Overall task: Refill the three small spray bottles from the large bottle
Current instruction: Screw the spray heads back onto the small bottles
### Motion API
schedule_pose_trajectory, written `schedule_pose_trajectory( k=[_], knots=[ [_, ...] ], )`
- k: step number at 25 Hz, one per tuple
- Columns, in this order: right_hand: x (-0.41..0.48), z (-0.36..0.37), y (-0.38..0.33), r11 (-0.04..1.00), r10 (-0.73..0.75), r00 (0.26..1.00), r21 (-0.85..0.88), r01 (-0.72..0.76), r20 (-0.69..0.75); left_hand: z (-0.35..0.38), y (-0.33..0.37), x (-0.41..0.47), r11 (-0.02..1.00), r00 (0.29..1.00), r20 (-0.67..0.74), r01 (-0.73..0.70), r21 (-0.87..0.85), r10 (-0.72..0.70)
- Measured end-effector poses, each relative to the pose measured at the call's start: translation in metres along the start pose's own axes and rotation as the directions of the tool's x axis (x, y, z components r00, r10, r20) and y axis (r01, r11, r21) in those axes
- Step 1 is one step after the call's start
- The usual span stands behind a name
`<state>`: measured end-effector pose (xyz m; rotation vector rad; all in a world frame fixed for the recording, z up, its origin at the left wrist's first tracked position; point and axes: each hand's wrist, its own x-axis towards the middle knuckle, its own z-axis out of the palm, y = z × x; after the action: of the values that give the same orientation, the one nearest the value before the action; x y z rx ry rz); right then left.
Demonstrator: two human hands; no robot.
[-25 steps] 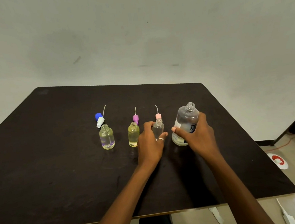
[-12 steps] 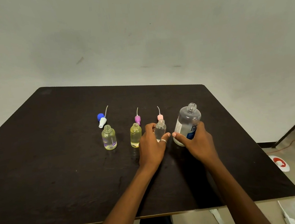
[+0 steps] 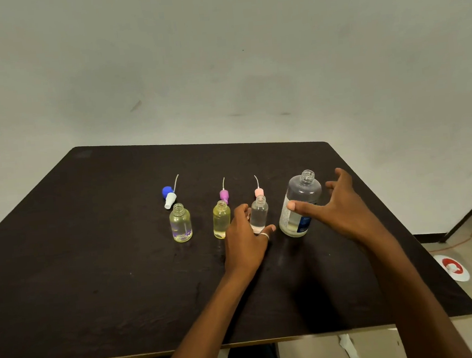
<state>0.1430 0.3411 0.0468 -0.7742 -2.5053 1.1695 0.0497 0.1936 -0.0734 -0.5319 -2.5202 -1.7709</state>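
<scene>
Three small uncapped bottles stand in a row on the dark table (image 3: 95,276): a left one (image 3: 180,223) with yellowish liquid, a middle one (image 3: 221,219) with yellow liquid, and a right clear one (image 3: 259,214). My left hand (image 3: 246,240) curls around the right small bottle, thumb and fingers at its sides. The large clear bottle (image 3: 301,201) stands upright and uncapped to the right. My right hand (image 3: 337,207) hovers beside it with fingers spread, off the bottle. Three spray tops lie behind the row: blue and white (image 3: 169,196), purple (image 3: 224,194), pink (image 3: 258,191).
The table's right edge drops to a shiny floor with a red and white round marker (image 3: 452,268) and an orange cable (image 3: 468,237). A plain wall stands behind the table.
My right hand has let go of the large bottle and opened its fingers beside it. My left hand stays at the right small bottle.
</scene>
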Motion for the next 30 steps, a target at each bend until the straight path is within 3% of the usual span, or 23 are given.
schedule_pose_trajectory(
  k=[5, 9, 12, 16, 22, 27, 30],
  knots=[
    [-0.02, -0.023, -0.035, 0.992, -0.117, 0.976, -0.063, 0.107, -0.183, -0.013, 0.0, -0.031, 0.999, 1.0, 0.012, 0.023, 0.029, -0.024],
    [-0.037, -0.033, -0.058, 0.96, -0.272, 0.88, -0.178, 0.218, -0.389, -0.033, 0.0, -0.057, 0.999, 0.999, 0.018, 0.03, -0.024, -0.029],
    [-0.051, -0.031, -0.074, 0.92, -0.386, 0.83, -0.229, 0.317, -0.403, -0.053, 0.001, -0.069, 0.999, 1.0, 0.01, 0.009, -0.032, -0.009],
    [-0.068, -0.01, -0.091, 0.869, -0.493, 0.82, -0.217, 0.445, -0.291, -0.092, -0.002, -0.076, 0.999, 0.997, -0.075, -0.018, -0.028, 0.016],
    [-0.07, 0.039, -0.103, 0.795, -0.58, 0.812, -0.175, 0.581, 0.065, -0.14, -0.02, -0.058, 1.0, 0.946, -0.325, 0.004, 0.018, 0.002],
    [-0.018, 0.081, -0.141, 0.704, -0.607, 0.735, -0.225, 0.674, 0.303, -0.144, -0.037, -0.023, 0.99, 0.983, -0.176, 0.07, 0.122, -0.048],
    [0.03, 0.117, -0.165, 0.571, -0.627, 0.645, -0.305, 0.762, 0.437, -0.139, -0.037, -0.009, 0.995, 0.988, -0.142, 0.079, 0.066, -0.069]
  ],
)
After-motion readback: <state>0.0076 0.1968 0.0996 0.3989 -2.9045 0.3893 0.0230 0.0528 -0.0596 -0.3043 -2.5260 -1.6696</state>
